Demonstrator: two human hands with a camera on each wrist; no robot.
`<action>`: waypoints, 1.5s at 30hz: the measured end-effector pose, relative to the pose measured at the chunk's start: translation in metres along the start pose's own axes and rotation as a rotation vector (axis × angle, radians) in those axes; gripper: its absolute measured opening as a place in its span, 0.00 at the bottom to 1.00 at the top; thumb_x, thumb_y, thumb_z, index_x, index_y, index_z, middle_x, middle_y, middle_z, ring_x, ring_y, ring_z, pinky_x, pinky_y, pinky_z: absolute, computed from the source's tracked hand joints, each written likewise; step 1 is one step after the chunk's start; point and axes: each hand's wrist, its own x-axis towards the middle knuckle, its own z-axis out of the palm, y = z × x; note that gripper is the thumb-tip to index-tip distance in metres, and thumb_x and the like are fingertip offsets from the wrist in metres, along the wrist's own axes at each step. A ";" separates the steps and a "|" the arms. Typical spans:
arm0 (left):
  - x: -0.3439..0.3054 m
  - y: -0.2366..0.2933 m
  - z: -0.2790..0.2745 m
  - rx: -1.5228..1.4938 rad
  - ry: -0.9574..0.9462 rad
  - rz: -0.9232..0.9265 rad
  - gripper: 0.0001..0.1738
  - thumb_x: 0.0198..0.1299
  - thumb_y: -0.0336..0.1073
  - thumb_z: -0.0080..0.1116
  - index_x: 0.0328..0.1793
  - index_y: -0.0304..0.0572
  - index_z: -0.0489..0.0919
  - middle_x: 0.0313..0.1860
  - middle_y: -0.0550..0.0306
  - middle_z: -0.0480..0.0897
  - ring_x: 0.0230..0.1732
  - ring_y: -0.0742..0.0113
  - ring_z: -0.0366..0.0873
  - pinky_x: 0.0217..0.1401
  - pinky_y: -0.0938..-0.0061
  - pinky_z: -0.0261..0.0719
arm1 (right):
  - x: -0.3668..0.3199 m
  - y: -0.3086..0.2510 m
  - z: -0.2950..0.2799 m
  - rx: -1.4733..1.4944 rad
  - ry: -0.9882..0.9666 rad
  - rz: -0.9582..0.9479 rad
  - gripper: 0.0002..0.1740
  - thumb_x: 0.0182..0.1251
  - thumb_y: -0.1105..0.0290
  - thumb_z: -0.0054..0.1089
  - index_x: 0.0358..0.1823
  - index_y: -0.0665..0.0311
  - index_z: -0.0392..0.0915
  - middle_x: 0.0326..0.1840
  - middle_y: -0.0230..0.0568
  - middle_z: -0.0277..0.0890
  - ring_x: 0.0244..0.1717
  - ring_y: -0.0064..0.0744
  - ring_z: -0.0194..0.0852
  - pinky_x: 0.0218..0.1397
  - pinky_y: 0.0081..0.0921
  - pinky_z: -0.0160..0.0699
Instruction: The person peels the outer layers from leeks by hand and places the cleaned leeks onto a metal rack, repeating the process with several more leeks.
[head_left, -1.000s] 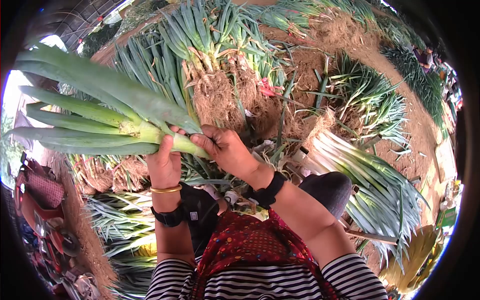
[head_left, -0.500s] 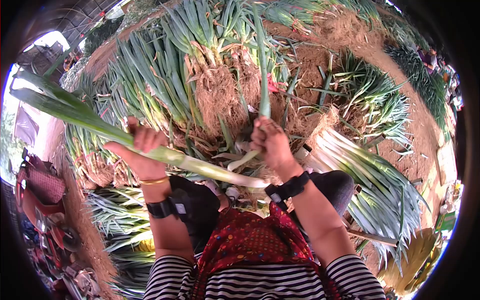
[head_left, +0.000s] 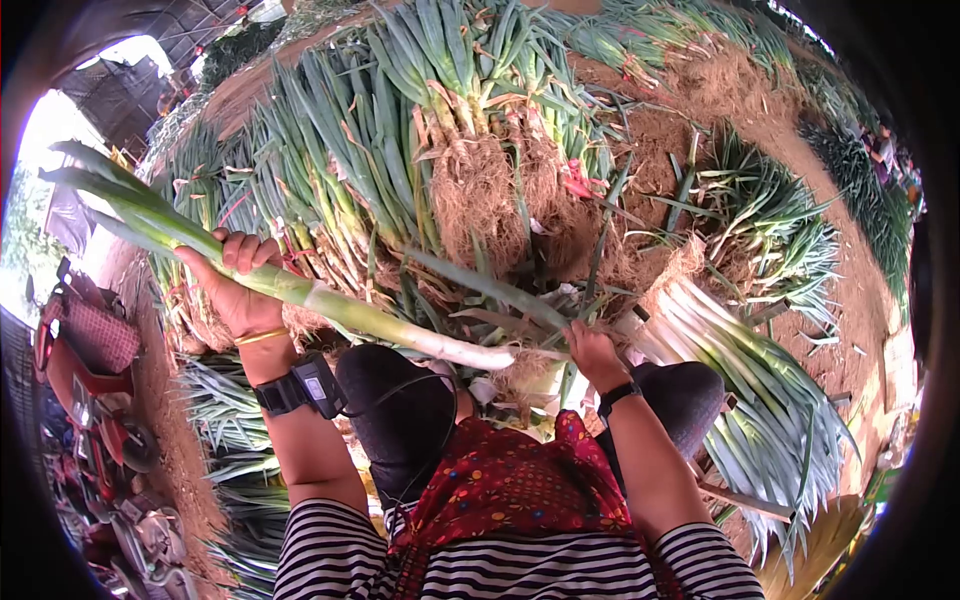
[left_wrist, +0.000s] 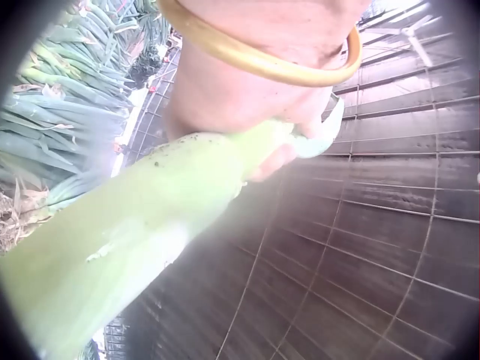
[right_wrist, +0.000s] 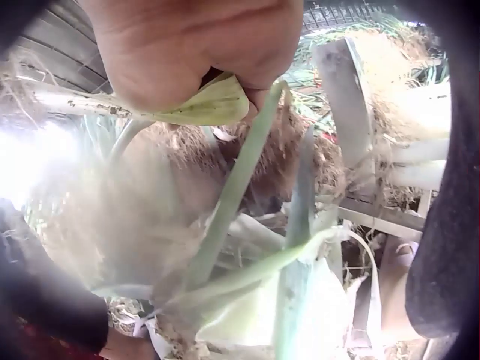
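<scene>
A long green onion point(head_left: 390, 328) slants across the front of the body, green leaves up to the left and white root end down to the right. My left hand point(head_left: 235, 290) grips it below the leaves, the fingers curled round the stalk. In the left wrist view its thick pale stalk point(left_wrist: 142, 217) runs out from under the hand. My right hand point(head_left: 598, 358) is close to the root end, gripping a stripped leaf point(head_left: 500, 295) that points up to the left. The right wrist view shows the leaf's yellow-green base point(right_wrist: 214, 105) in the curled fingers.
Bundles of rooted green onions point(head_left: 470, 190) stand just ahead. Cleaned onions point(head_left: 740, 370) with white stems lie on a rack by the right knee point(head_left: 680, 400). More onions point(head_left: 235, 400) are heaped at the left. Peeled leaf scraps point(right_wrist: 255, 285) lie between the legs. A red scooter point(head_left: 90, 370) is parked far left.
A leaf has come away from the onion in the right hand, which has moved right and down. The left hand has drawn the onion out to the left, its fingers now curled round it.
</scene>
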 end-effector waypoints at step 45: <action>-0.043 -0.118 0.061 0.336 0.272 0.176 0.24 0.60 0.55 0.56 0.47 0.42 0.73 0.25 0.65 0.70 0.27 0.75 0.64 0.37 0.76 0.65 | 0.079 -0.224 -0.144 0.744 0.132 -0.528 0.14 0.47 0.78 0.68 0.35 0.65 0.73 0.34 0.41 0.75 0.37 0.45 0.77 0.40 0.33 0.77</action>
